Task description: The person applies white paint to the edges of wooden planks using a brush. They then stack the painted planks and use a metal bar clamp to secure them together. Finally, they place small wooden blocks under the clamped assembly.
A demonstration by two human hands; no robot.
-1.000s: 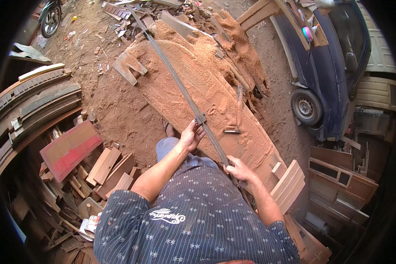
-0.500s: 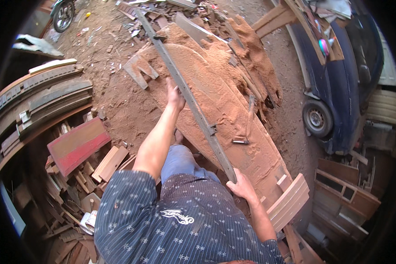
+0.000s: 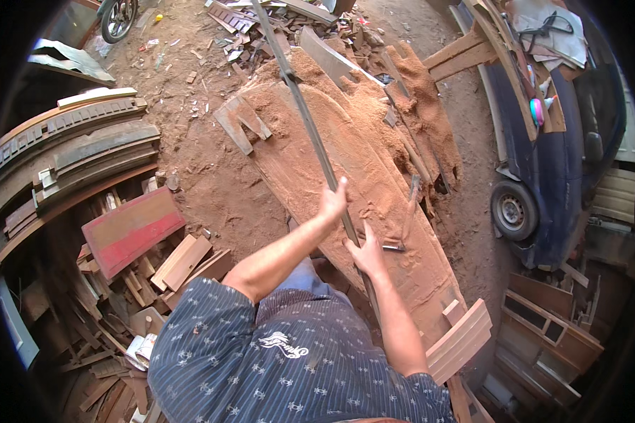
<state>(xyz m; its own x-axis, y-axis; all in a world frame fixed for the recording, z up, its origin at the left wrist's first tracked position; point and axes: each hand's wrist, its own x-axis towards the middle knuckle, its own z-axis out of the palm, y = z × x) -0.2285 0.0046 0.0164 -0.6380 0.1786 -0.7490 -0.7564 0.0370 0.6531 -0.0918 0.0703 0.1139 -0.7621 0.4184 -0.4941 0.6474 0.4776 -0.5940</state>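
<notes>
Over the bench (image 3: 422,275), the bar (image 3: 309,127) is held by left hand (image 3: 334,202) and right hand (image 3: 368,256), fingers brought closer, far length unheld.

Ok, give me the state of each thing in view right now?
Left hand: closed around the bar
Right hand: at the bar, finger extended, grip unclear
Long metal bar: held slantwise over the bench
Hammer-like tool: lying on the bench, untouched
Bench: strewn with sawdust
Pale boards: stacked at the bench's near end
Red-painted panel: tilted on scrap wood
</notes>
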